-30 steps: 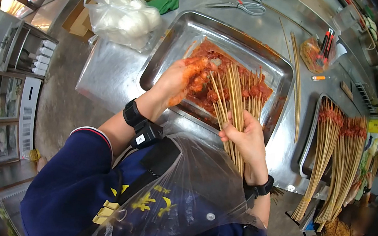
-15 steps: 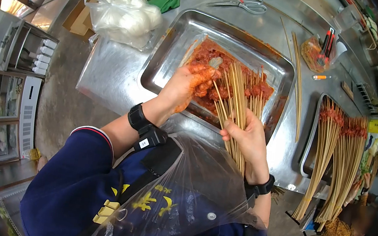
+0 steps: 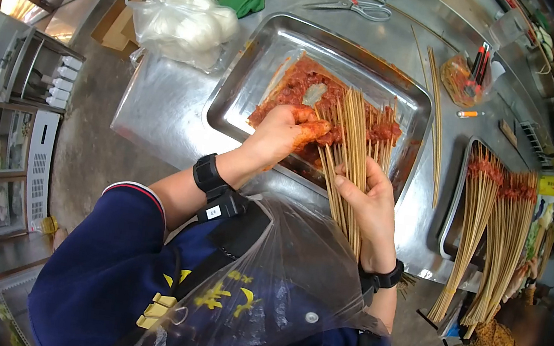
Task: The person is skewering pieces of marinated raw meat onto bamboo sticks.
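My left hand (image 3: 287, 133), its fingers coated in red sauce, is closed over the near left part of the marinated red meat (image 3: 301, 86), beside the skewer tips; what its fingertips pinch is hidden. Wrapped round a bundle of thin wooden skewers (image 3: 355, 141) is my right hand (image 3: 374, 202), at their middle. The skewers' upper ends lie over the meat, and their lower ends point toward my body. Meat and sauce sit in a large metal tray (image 3: 242, 65). More skewers with meat on their tips rest at the tray's right side.
A second tray (image 3: 455, 215) at the right holds bundles of meat skewers (image 3: 474, 225). Loose sticks (image 3: 435, 123), scissors (image 3: 366, 7), an orange marker (image 3: 467, 114) and a container with red-handled tools (image 3: 458, 78) lie beyond. White bagged food (image 3: 188, 24) sits at the left back.
My left hand has moved slightly down and right, nearer the bundle, uncovering more meat. The fingers of my right hand have shifted a little on the skewers.
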A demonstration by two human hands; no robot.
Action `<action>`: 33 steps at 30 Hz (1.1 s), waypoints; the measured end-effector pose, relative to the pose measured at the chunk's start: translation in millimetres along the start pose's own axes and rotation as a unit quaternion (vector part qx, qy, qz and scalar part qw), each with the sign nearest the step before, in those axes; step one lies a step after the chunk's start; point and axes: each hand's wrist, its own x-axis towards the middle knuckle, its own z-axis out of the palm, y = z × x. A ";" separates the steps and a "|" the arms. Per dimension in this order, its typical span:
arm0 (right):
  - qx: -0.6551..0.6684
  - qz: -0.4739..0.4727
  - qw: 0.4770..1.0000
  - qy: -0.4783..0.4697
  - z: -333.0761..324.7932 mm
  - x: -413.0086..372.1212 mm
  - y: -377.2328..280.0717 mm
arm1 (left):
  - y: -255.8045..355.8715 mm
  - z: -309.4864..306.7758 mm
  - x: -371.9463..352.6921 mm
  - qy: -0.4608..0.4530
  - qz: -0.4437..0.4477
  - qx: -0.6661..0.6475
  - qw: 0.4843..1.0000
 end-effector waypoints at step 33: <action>0.051 0.090 0.995 -0.015 -9.4 4.4 -1.8 | -0.7 -45.3 9.1 0.069 -0.035 0.053 0.996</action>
